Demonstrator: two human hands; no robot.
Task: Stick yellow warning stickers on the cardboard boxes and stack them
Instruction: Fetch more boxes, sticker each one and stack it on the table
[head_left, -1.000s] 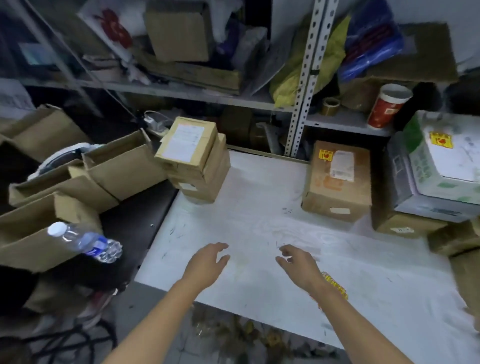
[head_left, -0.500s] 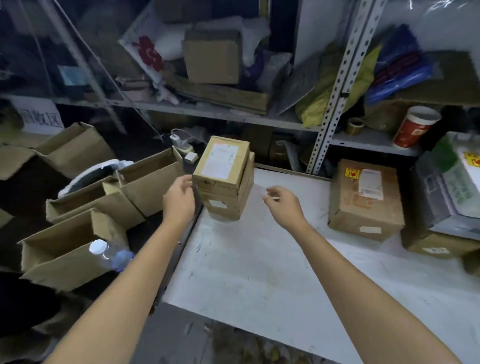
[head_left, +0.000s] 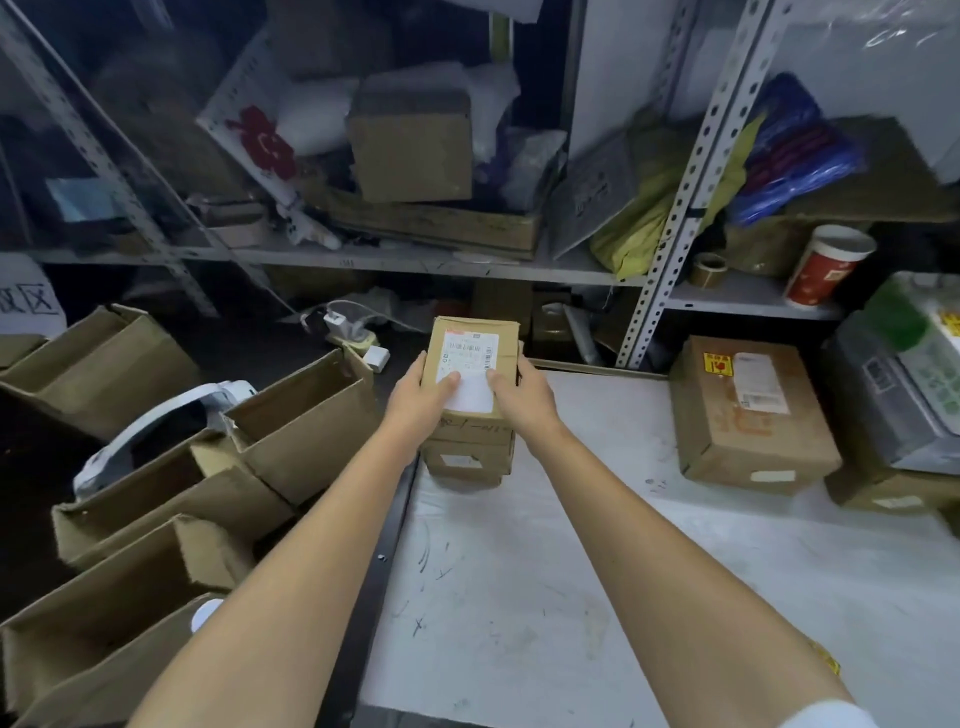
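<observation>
Top box (head_left: 470, 345): small cardboard carton with a white shipping label on its upper face. It sits on a short stack of lower boxes (head_left: 467, 460) at the far left corner of the white table (head_left: 519, 597). I cannot tell whether it rests on them or is just lifted.

Left hand (head_left: 418, 397): grips the top box's left side, thumb laid on the label, fingers curled round the side.
Right hand (head_left: 522, 397): grips the right side in the same way, thumb on the label.

Right of the top box, well apart: a larger box (head_left: 748, 431) on the table, with a yellow sticker (head_left: 718, 365) on its upper face.
Left of the top box, off the table: open cartons (head_left: 306, 415).
Behind and right of the top box, on the shelf: a red paper cup (head_left: 826, 273) with a tape roll (head_left: 707, 268) beside it.
</observation>
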